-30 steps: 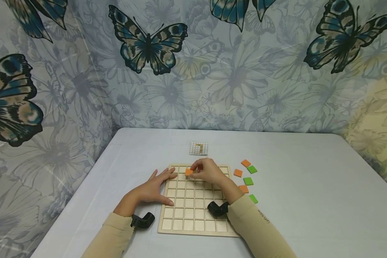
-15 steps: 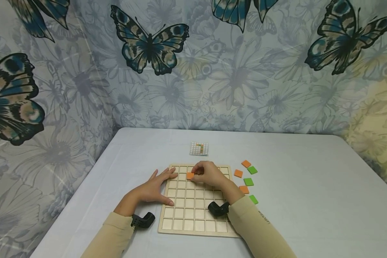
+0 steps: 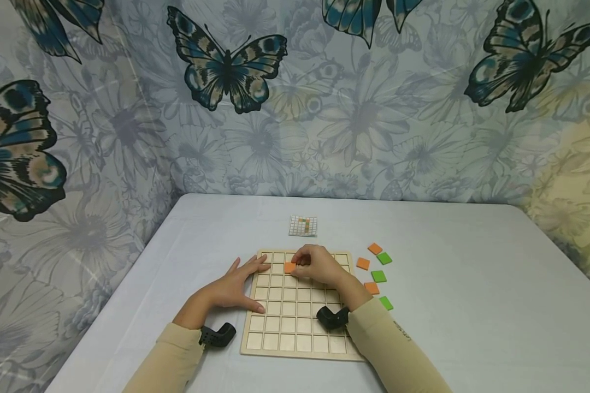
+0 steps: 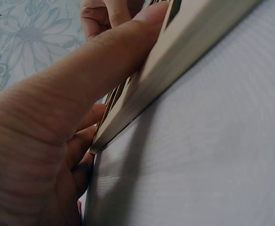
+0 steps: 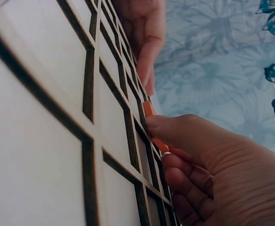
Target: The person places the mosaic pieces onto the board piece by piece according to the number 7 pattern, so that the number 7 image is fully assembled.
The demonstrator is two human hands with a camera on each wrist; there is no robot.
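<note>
A square orange tile (image 3: 289, 267) lies at a cell in the second row from the far edge of the wooden grid board (image 3: 280, 343). My right hand (image 3: 318, 266) pinches it between thumb and fingers; in the right wrist view the thumb presses on the orange tile (image 5: 149, 109), close against the grid ridges. Fingers spread, my left hand (image 3: 233, 285) rests along the board's left edge, its fingertips near the far left corner and its thumb lower down. In the left wrist view, that thumb (image 4: 114, 52) lies over the wooden rim (image 4: 161, 70).
Right of the board, several loose orange tiles (image 3: 363, 263) and green tiles (image 3: 379, 276) lie scattered on the white tablecloth (image 3: 472, 305). A small card with a printed grid pattern (image 3: 302, 226) lies beyond the board's far edge. Butterfly-patterned fabric hangs behind.
The orange tile in my right hand has moved slightly toward me, from the far row down to the second row, and lies flatter. My left hand has stayed in place.
</note>
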